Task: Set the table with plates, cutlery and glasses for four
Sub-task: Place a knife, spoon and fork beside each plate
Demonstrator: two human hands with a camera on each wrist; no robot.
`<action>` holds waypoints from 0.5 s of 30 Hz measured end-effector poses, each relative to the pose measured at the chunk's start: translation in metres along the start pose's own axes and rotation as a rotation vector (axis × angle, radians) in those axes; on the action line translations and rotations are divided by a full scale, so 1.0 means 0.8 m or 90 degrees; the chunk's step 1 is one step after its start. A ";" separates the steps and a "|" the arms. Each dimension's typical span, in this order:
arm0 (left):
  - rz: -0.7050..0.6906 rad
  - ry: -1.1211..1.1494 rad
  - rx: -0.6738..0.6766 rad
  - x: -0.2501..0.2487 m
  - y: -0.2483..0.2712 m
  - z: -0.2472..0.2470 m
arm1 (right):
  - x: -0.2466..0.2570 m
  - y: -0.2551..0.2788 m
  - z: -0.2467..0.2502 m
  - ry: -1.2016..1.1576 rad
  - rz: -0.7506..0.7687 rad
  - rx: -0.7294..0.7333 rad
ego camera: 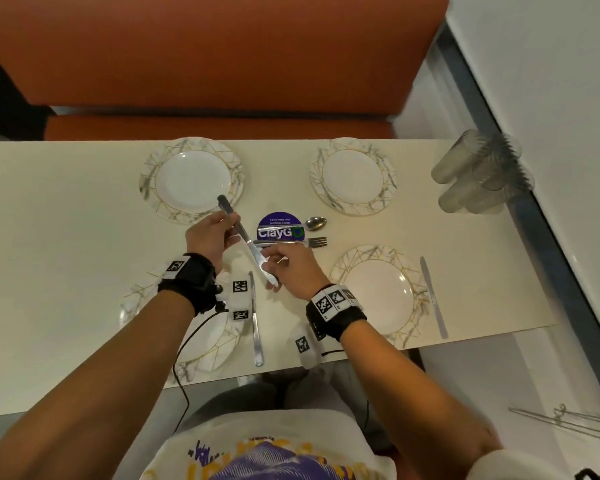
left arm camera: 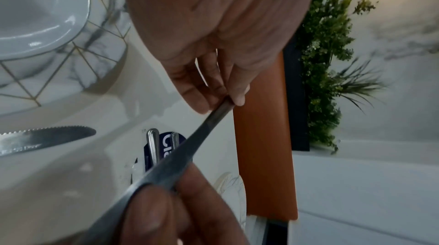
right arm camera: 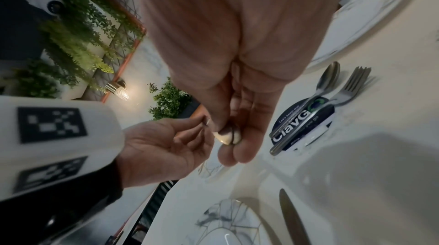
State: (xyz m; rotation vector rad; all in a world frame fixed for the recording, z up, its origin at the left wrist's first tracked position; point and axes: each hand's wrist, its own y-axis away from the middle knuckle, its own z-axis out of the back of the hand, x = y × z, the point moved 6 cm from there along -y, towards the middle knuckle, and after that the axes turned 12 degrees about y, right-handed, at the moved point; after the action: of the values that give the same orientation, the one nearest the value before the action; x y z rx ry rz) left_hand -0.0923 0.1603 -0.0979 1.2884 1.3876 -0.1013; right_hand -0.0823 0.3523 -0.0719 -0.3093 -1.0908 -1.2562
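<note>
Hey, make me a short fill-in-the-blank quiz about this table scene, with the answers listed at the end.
1. The table holds ____ plates.
2. Both hands hold one ____ between them: the left hand by its handle, the right hand by its blade.
3. A spoon and forks lie across the round ____ sticker.
4. The stacked glasses stand at the table's far ____ corner.

Answers: four; knife; ClayGo; right

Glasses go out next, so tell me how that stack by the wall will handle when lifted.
The glasses look clear and thin-walled, so probably light but breakable. They lie nested on their sides at the table edge, so they may roll or slide apart if one is pulled. Smooth walls could be slippery; a grip around the body seems safer.
</note>
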 end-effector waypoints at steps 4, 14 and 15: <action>-0.003 -0.022 0.065 0.011 0.024 -0.021 | -0.004 0.004 -0.004 0.021 -0.024 -0.009; 0.022 -0.117 0.145 0.047 0.044 -0.044 | -0.036 0.001 0.016 0.121 -0.049 0.000; 0.021 -0.123 0.148 0.048 0.043 -0.047 | -0.037 -0.001 0.019 0.120 -0.049 -0.005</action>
State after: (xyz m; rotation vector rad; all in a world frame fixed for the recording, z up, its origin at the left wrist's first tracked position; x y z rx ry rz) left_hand -0.0810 0.2233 -0.0941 1.4518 1.2139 -0.3644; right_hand -0.0883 0.3809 -0.0879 -0.1530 -0.9429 -1.3298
